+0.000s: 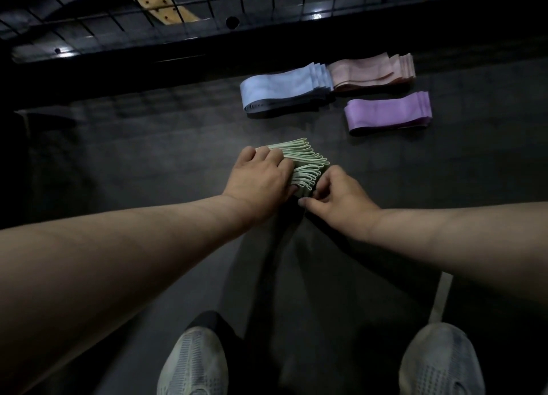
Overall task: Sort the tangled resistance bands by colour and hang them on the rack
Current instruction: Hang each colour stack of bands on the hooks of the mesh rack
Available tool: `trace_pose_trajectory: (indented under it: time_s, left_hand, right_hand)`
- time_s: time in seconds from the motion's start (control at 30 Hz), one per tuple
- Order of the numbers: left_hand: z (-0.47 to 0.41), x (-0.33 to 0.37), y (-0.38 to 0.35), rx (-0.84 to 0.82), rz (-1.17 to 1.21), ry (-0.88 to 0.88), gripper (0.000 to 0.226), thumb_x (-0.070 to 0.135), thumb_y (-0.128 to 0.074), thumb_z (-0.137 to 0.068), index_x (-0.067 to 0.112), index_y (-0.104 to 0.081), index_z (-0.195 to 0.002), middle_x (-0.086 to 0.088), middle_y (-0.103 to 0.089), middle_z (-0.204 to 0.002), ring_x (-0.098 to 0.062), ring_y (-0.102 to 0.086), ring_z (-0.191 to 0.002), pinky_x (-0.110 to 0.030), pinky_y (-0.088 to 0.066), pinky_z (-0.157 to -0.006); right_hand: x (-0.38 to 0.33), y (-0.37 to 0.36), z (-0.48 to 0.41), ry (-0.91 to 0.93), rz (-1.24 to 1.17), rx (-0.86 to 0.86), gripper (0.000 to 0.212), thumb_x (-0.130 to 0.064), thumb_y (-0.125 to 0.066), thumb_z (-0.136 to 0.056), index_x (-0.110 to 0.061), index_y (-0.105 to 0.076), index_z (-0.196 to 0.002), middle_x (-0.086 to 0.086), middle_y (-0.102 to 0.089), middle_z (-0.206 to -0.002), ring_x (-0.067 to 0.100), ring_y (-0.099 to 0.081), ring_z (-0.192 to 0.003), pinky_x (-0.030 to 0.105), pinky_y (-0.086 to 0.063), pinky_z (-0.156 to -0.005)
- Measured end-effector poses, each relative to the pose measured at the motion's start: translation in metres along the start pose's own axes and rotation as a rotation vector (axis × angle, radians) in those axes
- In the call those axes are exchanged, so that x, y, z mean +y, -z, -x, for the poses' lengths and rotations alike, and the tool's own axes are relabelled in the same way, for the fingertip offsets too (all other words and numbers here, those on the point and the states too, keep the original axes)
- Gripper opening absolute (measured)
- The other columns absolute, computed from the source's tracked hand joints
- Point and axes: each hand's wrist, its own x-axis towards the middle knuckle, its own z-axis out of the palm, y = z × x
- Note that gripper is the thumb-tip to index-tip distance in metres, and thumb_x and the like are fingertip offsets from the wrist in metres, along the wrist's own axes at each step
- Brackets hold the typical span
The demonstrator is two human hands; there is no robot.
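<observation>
Green bands [310,162] sit in a folded stack on the dark floor [148,163], just ahead of the feet. Left hand [261,178] curls its fingers over the stack's left side. Right hand [338,194] seems to pinch the near corner, though the light is dim. Risk: the loops fan out at the top, so a lopsided lift lets them slip and retangle. Blue stack [281,89], pink stack [370,71] and purple stack [385,113] lie beyond, below the rack [207,6].

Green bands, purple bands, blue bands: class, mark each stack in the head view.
green bands [308,160], head view, on the fanned looped edges.
purple bands [385,113], head view, on the stack's flat top.
blue bands [281,86], head view, on the stack's flat top.
</observation>
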Motion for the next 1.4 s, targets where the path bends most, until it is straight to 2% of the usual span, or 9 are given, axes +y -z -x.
trace_pose_trajectory:
  time_s: [0.3, 0.5, 0.67, 0.87, 0.97, 1.07, 1.2, 1.33, 1.4]
  left_hand:
    - [0.005, 0.003, -0.002, 0.010, 0.066, -0.009, 0.038, 0.051, -0.067, -0.079, 0.017, -0.067, -0.095, -0.006, -0.064, -0.092, -0.029, -0.061, -0.086, -0.037, -0.043, -0.080]
    - [0.007, -0.001, -0.004, 0.009, 0.104, -0.030, 0.042, 0.054, -0.056, -0.085, 0.016, -0.066, -0.101, -0.006, -0.065, -0.097, -0.030, -0.061, -0.092, -0.040, -0.038, -0.084]
    - [0.010, -0.001, -0.001, -0.052, 0.115, -0.027, 0.051, 0.057, -0.038, -0.087, 0.017, -0.067, -0.098, -0.004, -0.066, -0.094, -0.028, -0.062, -0.089, -0.038, -0.042, -0.083]
    - [0.021, -0.001, -0.004, -0.094, 0.199, -0.050, 0.046, 0.030, -0.063, -0.092, 0.009, -0.058, -0.132, -0.013, -0.064, -0.123, -0.033, -0.061, -0.111, -0.041, -0.046, -0.097]
    - [0.019, 0.001, 0.004, -0.186, 0.305, -0.019, 0.045, 0.025, -0.054, -0.101, 0.011, -0.046, -0.143, -0.011, -0.054, -0.133, -0.032, -0.054, -0.119, -0.041, -0.043, -0.099]
    - [0.013, 0.001, 0.009, -0.235, 0.378, 0.007, 0.040, 0.027, -0.051, -0.102, 0.015, -0.046, -0.139, -0.011, -0.049, -0.128, -0.033, -0.055, -0.112, -0.044, -0.048, -0.085]
    - [0.008, 0.000, 0.011, -0.297, 0.423, 0.037, 0.036, 0.031, -0.054, -0.100, 0.013, -0.049, -0.131, -0.011, -0.047, -0.129, -0.037, -0.059, -0.106, -0.045, -0.048, -0.082]
    - [0.005, 0.003, 0.013, -0.325, 0.405, 0.057, 0.035, 0.035, -0.050, -0.102, 0.013, -0.048, -0.129, -0.009, -0.051, -0.131, -0.034, -0.057, -0.111, -0.042, -0.044, -0.087]
    - [0.004, 0.004, 0.015, -0.333, 0.398, 0.073, 0.036, 0.037, -0.049, -0.102, 0.014, -0.048, -0.129, -0.009, -0.054, -0.130, -0.032, -0.057, -0.114, -0.039, -0.043, -0.087]
  right_hand:
    - [-0.004, -0.015, -0.004, -0.005, -0.015, 0.130, 0.039, -0.032, -0.087, -0.072, -0.028, -0.051, -0.086, -0.001, -0.065, -0.093, 0.012, -0.060, -0.073, 0.036, -0.056, -0.078]
    - [-0.002, -0.014, -0.003, -0.031, 0.030, 0.157, 0.037, -0.032, -0.086, -0.073, -0.027, -0.049, -0.077, -0.003, -0.064, -0.086, 0.015, -0.063, -0.074, 0.036, -0.055, -0.075]
    - [-0.001, -0.013, -0.001, -0.067, 0.019, 0.178, 0.037, -0.030, -0.084, -0.077, -0.022, -0.048, -0.072, -0.008, -0.058, -0.077, 0.011, -0.053, -0.070, 0.029, -0.043, -0.068]
    - [0.002, -0.022, 0.002, -0.136, -0.068, 0.201, 0.030, -0.033, -0.082, -0.079, -0.022, -0.056, -0.072, -0.009, -0.062, -0.072, 0.008, -0.056, -0.064, 0.028, -0.048, -0.069]
    - [0.003, -0.025, 0.003, -0.171, -0.132, 0.205, 0.023, -0.032, -0.082, -0.080, -0.022, -0.062, -0.076, -0.005, -0.068, -0.075, 0.015, -0.066, -0.074, 0.034, -0.056, -0.077]
    - [-0.001, -0.031, 0.008, -0.201, -0.267, 0.220, 0.028, -0.022, -0.083, -0.080, -0.019, -0.057, -0.091, -0.003, -0.067, -0.080, 0.017, -0.068, -0.078, 0.035, -0.058, -0.081]
    - [-0.005, -0.030, 0.013, -0.199, -0.249, 0.270, 0.032, -0.020, -0.083, -0.080, -0.015, -0.053, -0.089, -0.008, -0.056, -0.071, 0.007, -0.055, -0.062, 0.010, -0.042, -0.059]
    - [-0.003, -0.031, 0.011, -0.201, -0.248, 0.261, 0.023, -0.023, -0.082, -0.081, -0.017, -0.061, -0.085, -0.006, -0.062, -0.072, 0.012, -0.060, -0.068, 0.024, -0.051, -0.070]
    - [-0.004, -0.032, 0.011, -0.194, -0.279, 0.249, 0.018, -0.021, -0.081, -0.082, -0.016, -0.064, -0.086, -0.004, -0.065, -0.073, 0.012, -0.061, -0.068, 0.023, -0.052, -0.068]
